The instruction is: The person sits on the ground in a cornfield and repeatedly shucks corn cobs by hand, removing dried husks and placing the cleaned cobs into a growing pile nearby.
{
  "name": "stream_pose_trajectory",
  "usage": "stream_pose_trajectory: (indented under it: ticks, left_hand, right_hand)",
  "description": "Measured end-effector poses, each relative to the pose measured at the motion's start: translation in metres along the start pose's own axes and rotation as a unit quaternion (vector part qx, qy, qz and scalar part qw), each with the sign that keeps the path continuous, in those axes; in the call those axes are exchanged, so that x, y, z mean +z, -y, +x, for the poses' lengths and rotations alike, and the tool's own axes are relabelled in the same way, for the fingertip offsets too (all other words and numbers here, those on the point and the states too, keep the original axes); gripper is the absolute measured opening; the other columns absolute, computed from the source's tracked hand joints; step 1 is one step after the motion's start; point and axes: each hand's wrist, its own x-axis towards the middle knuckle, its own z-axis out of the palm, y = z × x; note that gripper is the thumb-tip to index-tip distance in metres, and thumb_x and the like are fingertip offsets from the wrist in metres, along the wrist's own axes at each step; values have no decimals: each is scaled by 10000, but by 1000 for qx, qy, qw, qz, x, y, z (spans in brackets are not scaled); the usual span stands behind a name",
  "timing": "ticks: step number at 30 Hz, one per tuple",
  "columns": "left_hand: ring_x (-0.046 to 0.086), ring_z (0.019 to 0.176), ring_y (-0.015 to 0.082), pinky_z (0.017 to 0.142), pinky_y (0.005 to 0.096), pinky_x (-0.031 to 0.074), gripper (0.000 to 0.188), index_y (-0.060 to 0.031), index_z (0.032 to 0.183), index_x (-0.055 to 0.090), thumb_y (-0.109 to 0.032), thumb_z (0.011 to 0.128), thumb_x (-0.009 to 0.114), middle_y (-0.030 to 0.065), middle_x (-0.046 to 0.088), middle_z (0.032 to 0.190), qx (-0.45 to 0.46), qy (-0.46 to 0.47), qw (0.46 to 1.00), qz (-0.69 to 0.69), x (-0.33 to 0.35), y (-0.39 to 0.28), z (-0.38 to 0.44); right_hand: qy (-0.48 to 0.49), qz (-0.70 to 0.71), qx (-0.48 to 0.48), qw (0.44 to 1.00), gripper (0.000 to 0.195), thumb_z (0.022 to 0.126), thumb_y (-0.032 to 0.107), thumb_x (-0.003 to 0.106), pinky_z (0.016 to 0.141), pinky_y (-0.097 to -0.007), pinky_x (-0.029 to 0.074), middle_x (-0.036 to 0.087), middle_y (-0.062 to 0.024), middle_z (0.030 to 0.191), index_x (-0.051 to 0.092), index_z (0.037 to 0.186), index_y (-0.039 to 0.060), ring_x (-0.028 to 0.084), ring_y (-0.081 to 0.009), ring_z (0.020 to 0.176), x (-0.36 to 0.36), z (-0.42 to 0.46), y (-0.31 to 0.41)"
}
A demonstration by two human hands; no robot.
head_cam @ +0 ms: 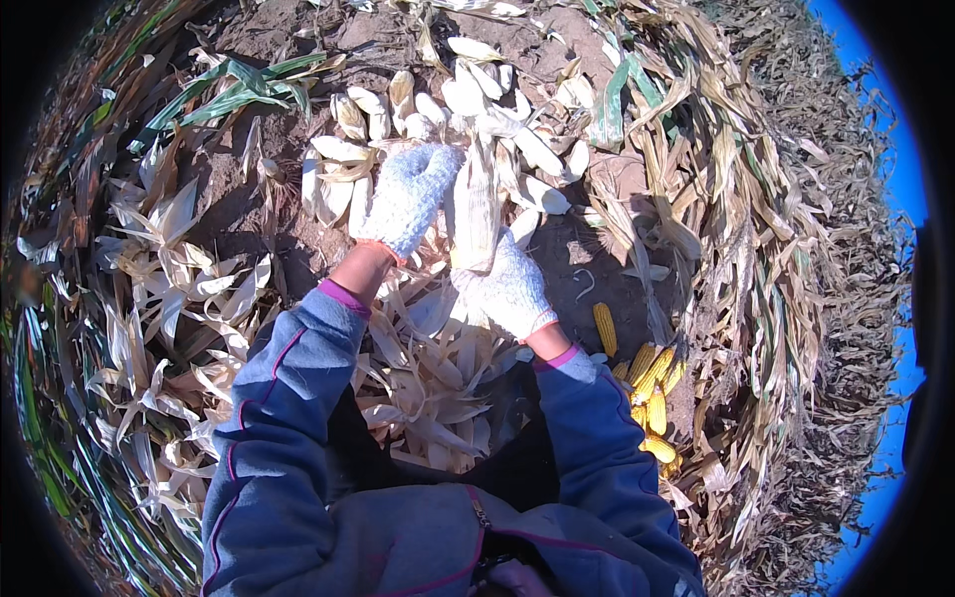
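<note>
My right hand (507, 287), in a white knitted glove, is closed around the lower end of an ear of corn in pale dry husk (474, 213). A bit of yellow shows at the ear's lower left edge. My left hand (410, 194), gloved the same way, is beside the ear's upper part; its fingertips are turned away, so its hold is unclear. Beyond both hands lies a pile of unhusked corn ears (462, 93) on the soil. Husked yellow corn cobs (653, 388) are heaped to the right of my right forearm, with one cob (605, 329) just above them.
Loose torn husks (425, 388) cover the ground between my legs, and more husks (171, 291) lie at the left. Dry corn stalks and leaves (753, 246) form a thick bank at the right. Green leaves (239, 86) lie at the upper left.
</note>
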Motion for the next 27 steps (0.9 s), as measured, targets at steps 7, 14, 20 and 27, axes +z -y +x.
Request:
stream_pose_trajectory:
  ticks: [7,14,20,27]
  left_hand:
    - [641,858,180,756,320,535,255,-26,1091,630,-223,966,526,78,661,948,-187,-21,896,-402,20,12,-2]
    - [677,828,200,775,369,572,191,-55,1009,625,-210,971,518,85,685,931,-172,-94,870,-452,3,27,9]
    - [671,816,195,702,349,588,222,-43,966,619,-212,984,476,98,687,898,-157,-170,873,-430,-26,49,25]
    - [639,860,213,726,370,574,187,-34,1045,585,-189,956,531,105,642,982,-127,-202,896,-375,-36,41,31]
  right_hand:
    - [-9,220,-154,963,359,865,251,692,845,-333,498,656,-69,1070,623,1148,40,619,-195,967,-4,2,6]
    - [-15,616,36,786,228,900,162,665,764,-278,526,659,-49,979,626,1072,17,639,-133,859,-4,12,-11]
    - [-31,724,1,689,374,1016,314,388,970,-425,489,584,-149,1214,509,1243,43,594,-298,1107,-31,19,-33]
    - [-147,744,54,650,356,1000,302,457,965,-392,481,569,-93,1247,504,1290,100,562,-235,1145,-51,18,-40]
